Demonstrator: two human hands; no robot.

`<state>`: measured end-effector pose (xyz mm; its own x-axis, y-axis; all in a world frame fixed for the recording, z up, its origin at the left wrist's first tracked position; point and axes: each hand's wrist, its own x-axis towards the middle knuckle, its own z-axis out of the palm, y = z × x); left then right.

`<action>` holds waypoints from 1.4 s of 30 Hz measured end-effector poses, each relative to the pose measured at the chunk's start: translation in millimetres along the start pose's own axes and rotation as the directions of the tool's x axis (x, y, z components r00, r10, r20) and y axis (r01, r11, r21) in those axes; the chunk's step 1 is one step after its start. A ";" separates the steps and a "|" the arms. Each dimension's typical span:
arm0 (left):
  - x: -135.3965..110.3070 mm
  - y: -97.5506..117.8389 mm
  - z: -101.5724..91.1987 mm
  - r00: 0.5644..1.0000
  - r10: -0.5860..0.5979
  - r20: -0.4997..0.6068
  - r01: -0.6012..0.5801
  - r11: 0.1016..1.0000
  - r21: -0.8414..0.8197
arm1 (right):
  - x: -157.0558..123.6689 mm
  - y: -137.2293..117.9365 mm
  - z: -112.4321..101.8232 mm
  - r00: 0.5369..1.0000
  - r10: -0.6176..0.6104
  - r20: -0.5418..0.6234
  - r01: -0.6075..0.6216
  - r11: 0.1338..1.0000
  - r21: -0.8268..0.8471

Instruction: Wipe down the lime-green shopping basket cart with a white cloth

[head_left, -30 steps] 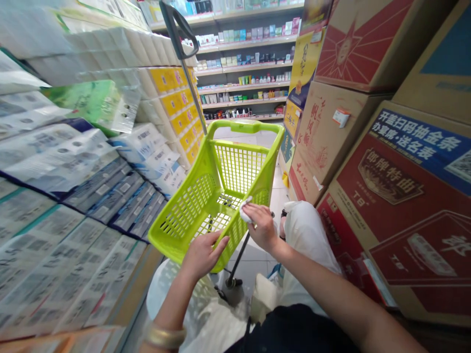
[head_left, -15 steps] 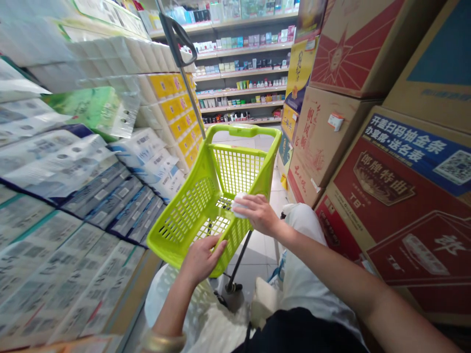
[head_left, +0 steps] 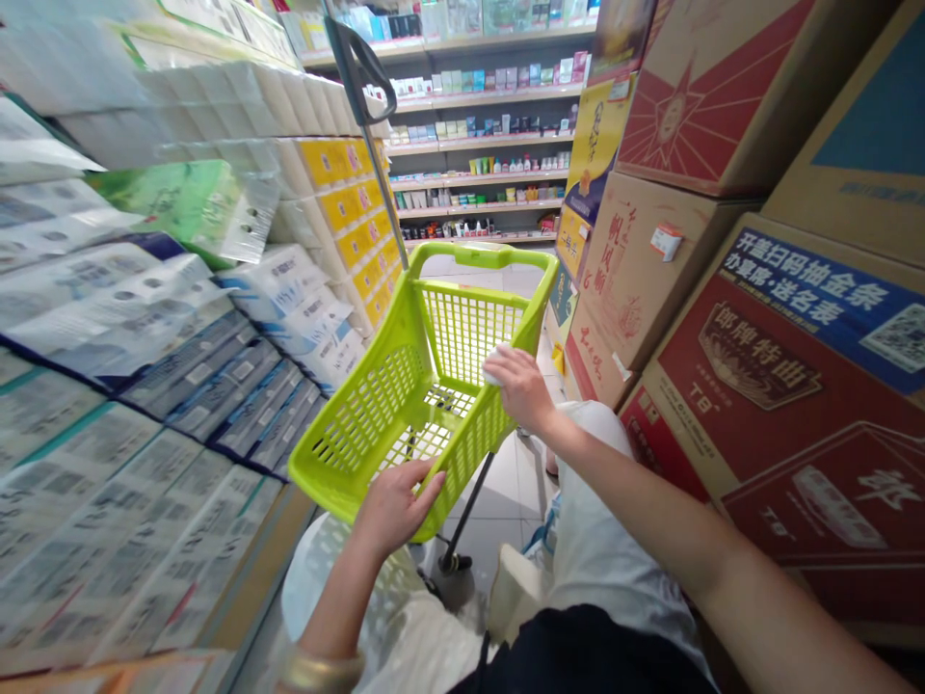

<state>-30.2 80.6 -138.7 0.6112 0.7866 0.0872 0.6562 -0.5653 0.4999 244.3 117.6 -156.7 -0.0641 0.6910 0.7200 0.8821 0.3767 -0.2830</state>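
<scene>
A lime-green plastic shopping basket with slotted walls and a dark wheeled frame stands before my knees, tilted in view. My left hand grips its near rim, thumb outside and fingers over the inner side. Further along that same side, my right hand presses a crumpled white wipe, maybe a tissue, against the rim. Its fingers are closed over the wipe, which is partly hidden. No goods show inside the basket. A grey handle on a metal pole rises behind the basket's left corner.
On the left, packs of tissue paper are stacked high. Cardboard cartons form a wall close on the right. Shelves of small bottles and boxes close off the far end. Tiled floor shows under the basket.
My right hand has slid the white wipe along the near rim, away from my left hand and toward the far right corner. My left hand keeps its hold.
</scene>
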 end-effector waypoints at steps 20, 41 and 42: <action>-1.8 -3.0 1.0 1.000 0.001 0.012 -0.001 1.000 0.012 | -13.9 -14.2 8.1 1.000 -0.001 -0.029 0.000 1.000 -0.018; -4.1 -7.0 -3.3 0.999 0.039 -0.021 -0.039 0.999 0.003 | -39.1 -53.9 17.4 0.989 -0.142 0.028 0.140 0.987 0.081; -4.9 -7.2 -4.0 0.999 0.040 -0.020 -0.040 0.999 -0.003 | -41.2 -56.5 16.3 0.982 -0.183 0.043 0.178 0.980 0.093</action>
<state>-39.7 81.9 -139.3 0.6279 0.7684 0.1239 0.6302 -0.5953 0.4984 189.4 77.9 -180.8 -0.2445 0.6363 0.7317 0.8093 0.5496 -0.2075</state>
